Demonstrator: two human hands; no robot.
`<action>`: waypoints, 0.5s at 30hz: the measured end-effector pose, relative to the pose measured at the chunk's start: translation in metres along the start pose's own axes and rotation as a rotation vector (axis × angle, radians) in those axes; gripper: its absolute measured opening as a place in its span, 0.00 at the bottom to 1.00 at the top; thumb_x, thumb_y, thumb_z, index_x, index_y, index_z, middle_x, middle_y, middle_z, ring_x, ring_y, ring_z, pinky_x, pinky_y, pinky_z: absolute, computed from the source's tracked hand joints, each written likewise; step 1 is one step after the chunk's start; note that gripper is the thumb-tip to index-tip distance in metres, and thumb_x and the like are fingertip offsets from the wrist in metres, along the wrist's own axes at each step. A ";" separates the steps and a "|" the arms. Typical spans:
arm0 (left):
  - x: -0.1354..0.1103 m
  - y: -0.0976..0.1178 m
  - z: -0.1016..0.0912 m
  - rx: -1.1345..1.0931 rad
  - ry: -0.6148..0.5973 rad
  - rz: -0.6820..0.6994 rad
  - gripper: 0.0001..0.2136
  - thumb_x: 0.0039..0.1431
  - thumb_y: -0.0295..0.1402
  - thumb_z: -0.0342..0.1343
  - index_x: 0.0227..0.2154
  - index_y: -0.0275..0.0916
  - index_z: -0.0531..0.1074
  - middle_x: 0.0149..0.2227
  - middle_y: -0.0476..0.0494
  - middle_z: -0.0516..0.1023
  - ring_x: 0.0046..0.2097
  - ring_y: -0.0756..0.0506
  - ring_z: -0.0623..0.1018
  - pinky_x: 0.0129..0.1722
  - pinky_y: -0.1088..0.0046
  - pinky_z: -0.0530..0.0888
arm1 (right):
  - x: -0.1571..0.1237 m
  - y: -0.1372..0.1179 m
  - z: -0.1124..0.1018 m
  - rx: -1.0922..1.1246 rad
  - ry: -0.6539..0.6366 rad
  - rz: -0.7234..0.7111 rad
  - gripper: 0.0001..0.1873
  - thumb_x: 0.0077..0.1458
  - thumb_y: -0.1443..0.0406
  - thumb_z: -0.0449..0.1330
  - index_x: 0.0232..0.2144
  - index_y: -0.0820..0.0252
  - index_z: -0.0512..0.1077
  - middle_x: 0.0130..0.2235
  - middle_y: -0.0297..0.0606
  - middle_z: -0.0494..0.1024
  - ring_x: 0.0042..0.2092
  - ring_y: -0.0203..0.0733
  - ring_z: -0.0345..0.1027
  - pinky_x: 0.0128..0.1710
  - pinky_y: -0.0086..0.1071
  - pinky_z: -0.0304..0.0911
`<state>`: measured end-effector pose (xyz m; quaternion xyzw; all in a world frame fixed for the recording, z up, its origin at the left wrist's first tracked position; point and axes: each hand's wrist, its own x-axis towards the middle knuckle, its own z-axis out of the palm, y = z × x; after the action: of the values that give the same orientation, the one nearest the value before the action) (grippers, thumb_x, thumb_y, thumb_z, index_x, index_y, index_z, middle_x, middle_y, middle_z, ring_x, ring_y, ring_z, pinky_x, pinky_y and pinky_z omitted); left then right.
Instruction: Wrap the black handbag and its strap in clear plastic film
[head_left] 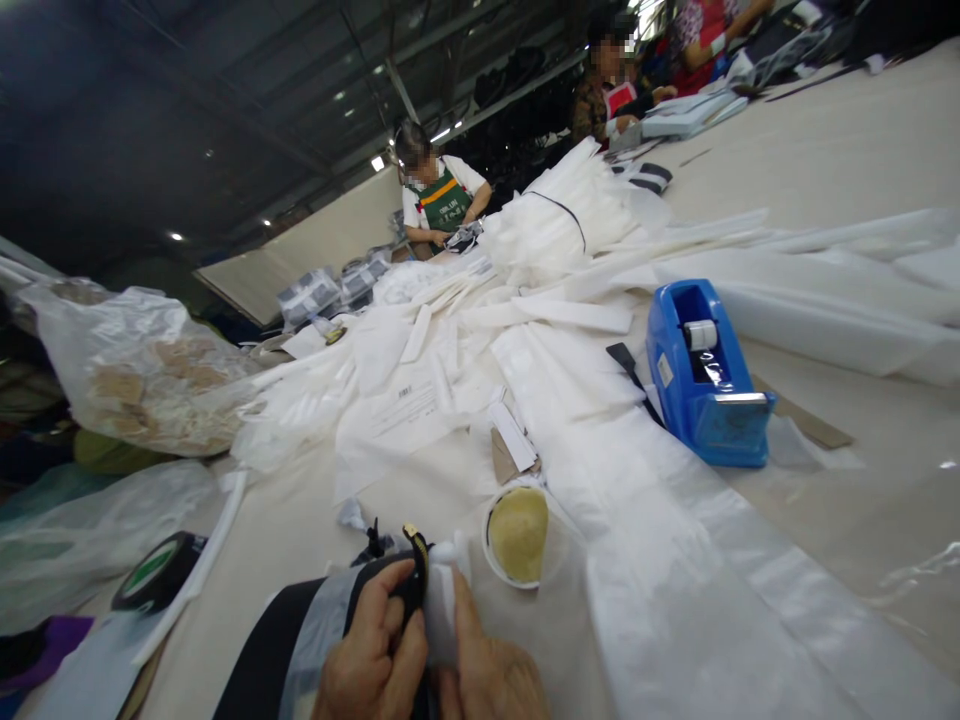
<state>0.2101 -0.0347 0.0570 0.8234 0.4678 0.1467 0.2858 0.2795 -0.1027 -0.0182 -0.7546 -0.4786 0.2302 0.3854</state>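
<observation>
At the bottom of the view, my left hand (371, 650) is closed on a black fabric piece (262, 640) with a grey band across it. Gold-coloured teeth, like those of a zip (415, 540), show at the piece's far end. Close beside it, my right hand (491, 670) pinches a white folded strip (440, 610), its index finger stretched along the strip's edge. This white strip lies between both hands against the black fabric. The lower parts of both hands and of the fabric are cut off by the frame.
A round white tub (517, 535) with a yellowish content stands just beyond my right hand. Further right is a blue tape dispenser (705, 380). White plastic bags (675, 520) spread over the table. A tape measure (159, 572) lies left. Several people (442, 195) work at the far side.
</observation>
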 end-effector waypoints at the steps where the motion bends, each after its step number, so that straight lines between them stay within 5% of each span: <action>1: -0.001 0.005 0.001 0.000 0.021 0.008 0.18 0.56 0.42 0.43 0.46 0.39 0.61 0.21 0.54 0.63 0.25 0.47 0.70 0.30 0.74 0.68 | 0.001 0.002 0.001 0.017 -0.023 -0.029 0.36 0.48 0.73 0.50 0.62 0.69 0.54 0.30 0.47 0.81 0.28 0.51 0.76 0.26 0.35 0.70; 7: -0.005 0.018 0.005 0.017 0.079 0.016 0.17 0.57 0.42 0.43 0.45 0.39 0.62 0.21 0.56 0.61 0.26 0.48 0.70 0.30 0.73 0.65 | -0.001 -0.002 -0.008 0.088 0.082 0.147 0.29 0.50 0.73 0.48 0.56 0.77 0.60 0.36 0.52 0.80 0.33 0.51 0.76 0.32 0.37 0.69; 12: -0.006 0.015 0.006 -0.017 0.074 0.033 0.17 0.58 0.43 0.43 0.46 0.40 0.61 0.21 0.57 0.64 0.27 0.48 0.71 0.31 0.74 0.65 | 0.011 -0.008 -0.028 0.156 0.103 0.097 0.14 0.59 0.64 0.46 0.38 0.62 0.69 0.32 0.43 0.79 0.35 0.48 0.75 0.32 0.34 0.66; 15: -0.007 0.012 0.007 -0.056 0.080 0.038 0.16 0.59 0.41 0.43 0.47 0.40 0.61 0.22 0.56 0.66 0.28 0.49 0.72 0.32 0.76 0.66 | 0.020 -0.008 -0.034 0.177 0.018 0.128 0.10 0.57 0.68 0.48 0.36 0.62 0.69 0.33 0.44 0.79 0.37 0.49 0.74 0.35 0.36 0.66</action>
<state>0.2183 -0.0475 0.0587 0.8172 0.4589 0.1979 0.2871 0.3085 -0.0947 0.0089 -0.7486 -0.4036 0.2890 0.4395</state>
